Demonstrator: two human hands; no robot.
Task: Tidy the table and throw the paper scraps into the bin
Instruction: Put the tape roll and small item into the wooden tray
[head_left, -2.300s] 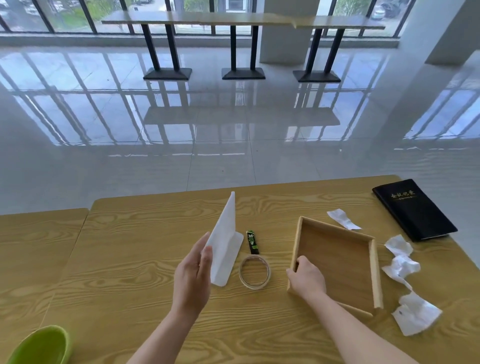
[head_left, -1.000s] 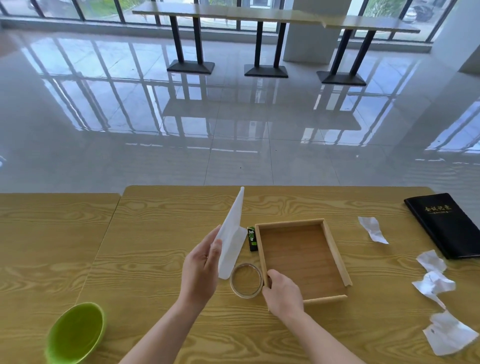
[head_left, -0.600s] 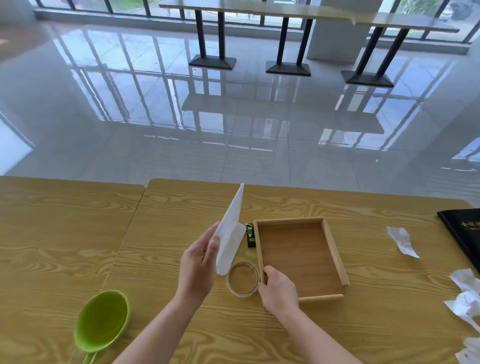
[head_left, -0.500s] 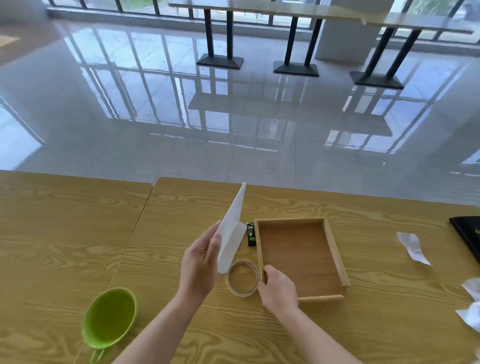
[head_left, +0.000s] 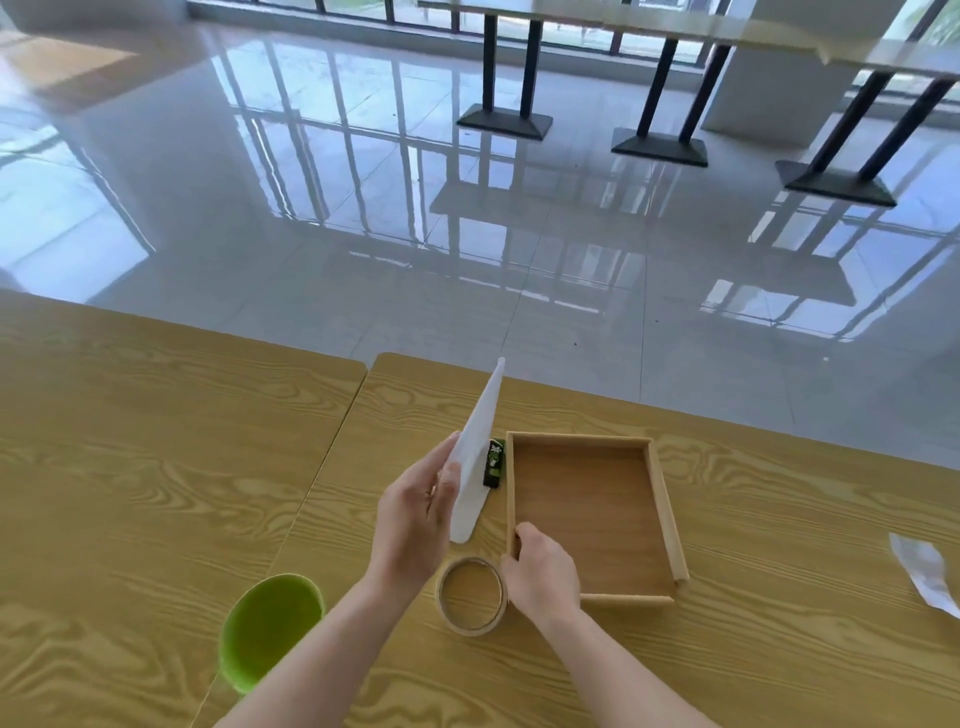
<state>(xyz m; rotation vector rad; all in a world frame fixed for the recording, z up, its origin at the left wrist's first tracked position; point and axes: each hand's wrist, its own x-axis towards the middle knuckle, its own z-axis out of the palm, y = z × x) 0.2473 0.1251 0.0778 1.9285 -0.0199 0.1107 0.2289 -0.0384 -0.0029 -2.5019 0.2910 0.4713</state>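
My left hand (head_left: 415, 525) holds a folded white sheet of paper (head_left: 475, 457) upright above the wooden table (head_left: 779, 519). My right hand (head_left: 540, 569) grips the near left corner of a shallow wooden tray (head_left: 660, 499), which lies flat and empty. A roll of tape (head_left: 471, 595) lies just left of my right hand. One crumpled white paper scrap (head_left: 927, 571) lies at the table's right edge of view. A green bin (head_left: 267, 629) stands at the near left, beside my left forearm.
A small black and green lighter (head_left: 493, 464) lies between the sheet and the tray's left wall. A second table (head_left: 130, 467) adjoins on the left. Beyond the far table edge is glossy tiled floor with black table pedestals (head_left: 660, 145).
The view has swung left: the green bin has come closer to centre, the black notebook and most scraps have left the frame. The tray was slid left next to the tape earlier; hands keep their grips.
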